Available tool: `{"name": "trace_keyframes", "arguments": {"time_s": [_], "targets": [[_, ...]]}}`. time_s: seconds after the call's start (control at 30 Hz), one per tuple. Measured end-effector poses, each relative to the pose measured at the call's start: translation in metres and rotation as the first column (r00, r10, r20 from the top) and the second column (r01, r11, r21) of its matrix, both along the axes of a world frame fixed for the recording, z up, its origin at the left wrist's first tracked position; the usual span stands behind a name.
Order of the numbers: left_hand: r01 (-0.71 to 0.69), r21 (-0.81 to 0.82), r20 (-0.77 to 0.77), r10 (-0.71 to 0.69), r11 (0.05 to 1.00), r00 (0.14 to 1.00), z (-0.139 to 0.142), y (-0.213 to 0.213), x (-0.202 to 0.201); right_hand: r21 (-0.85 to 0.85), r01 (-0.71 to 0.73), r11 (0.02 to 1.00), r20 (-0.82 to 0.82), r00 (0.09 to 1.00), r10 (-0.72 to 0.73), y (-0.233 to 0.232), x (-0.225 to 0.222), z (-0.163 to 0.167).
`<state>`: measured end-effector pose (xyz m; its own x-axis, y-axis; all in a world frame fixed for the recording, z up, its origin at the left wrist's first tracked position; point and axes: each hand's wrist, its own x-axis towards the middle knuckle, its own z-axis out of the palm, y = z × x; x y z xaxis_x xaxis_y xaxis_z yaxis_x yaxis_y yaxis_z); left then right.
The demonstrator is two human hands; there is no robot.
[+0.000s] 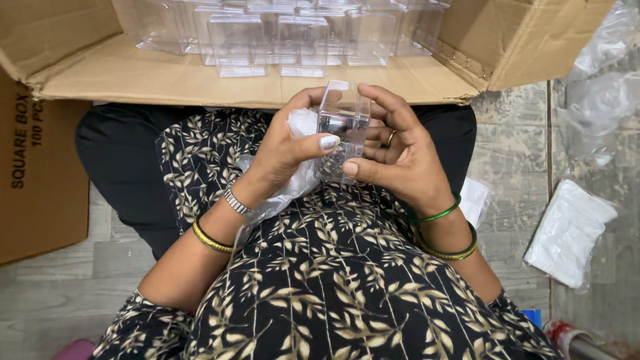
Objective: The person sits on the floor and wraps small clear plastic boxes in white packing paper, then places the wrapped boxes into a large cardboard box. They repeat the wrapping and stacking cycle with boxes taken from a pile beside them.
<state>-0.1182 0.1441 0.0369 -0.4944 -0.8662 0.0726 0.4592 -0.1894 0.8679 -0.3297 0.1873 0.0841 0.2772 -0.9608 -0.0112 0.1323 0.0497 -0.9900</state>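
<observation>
- Cardboard flap (40, 160), at nine o'clock: a brown panel with printing is lying flat on the floor (53, 293), beside the seated person's dark trouser leg.
- Left hand (283, 157), just left of centre: it is gripping the clear plastic box from the nine o'clock side, the thumb lying across the box's front face and the fingers (303, 100) curling around its far edge, so the fingers are clamped on the box. A white crumpled plastic bag (293, 187) is bunching between this palm and the lap.
- Clear plastic box (343, 127), at centre: a small square transparent case is being held upright above the lap, between both hands and touching each.
- Right hand (400, 157), just right of centre: it is pressing on the box from the three o'clock side, thumb at the lower corner and fingers wrapping over the top; these fingers are likewise closed on the box.
- Cardboard carton (200, 77), at twelve o'clock: it is lying open toward the person, holding rows of clear boxes (293, 33) of the same kind.
- White packet (567, 233), at four o'clock: a wrapped bundle is lying on the floor, well apart from the hands.
</observation>
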Motion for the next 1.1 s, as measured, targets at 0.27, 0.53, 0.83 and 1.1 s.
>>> {"name": "trace_keyframes", "arguments": {"time_s": [0.27, 0.53, 0.83, 1.1], "targets": [[0.102, -0.077, 0.013, -0.101, 0.992, 0.995, -0.004, -0.013, 0.012, 0.021, -0.023, 1.0, 0.096, 0.995, 0.021, 0.0, 0.013, -0.008], [-0.461, -0.282, 0.249, 0.529, 0.841, 0.811, -0.012, -0.054, 0.035, -0.629, 0.182, 0.755, -0.591, 0.519, -0.618, -0.113, 0.008, -0.048], [-0.553, -0.123, 0.084, 0.564, 0.824, 0.821, -0.01, -0.057, 0.038, -0.539, 0.191, 0.821, -0.739, 0.361, -0.569, -0.151, 0.012, -0.099], [-0.403, 0.024, -0.076, 0.403, 0.915, 0.912, -0.008, -0.054, 0.012, -0.729, -0.006, 0.684, -0.67, 0.212, -0.712, -0.144, -0.003, -0.088]]}}
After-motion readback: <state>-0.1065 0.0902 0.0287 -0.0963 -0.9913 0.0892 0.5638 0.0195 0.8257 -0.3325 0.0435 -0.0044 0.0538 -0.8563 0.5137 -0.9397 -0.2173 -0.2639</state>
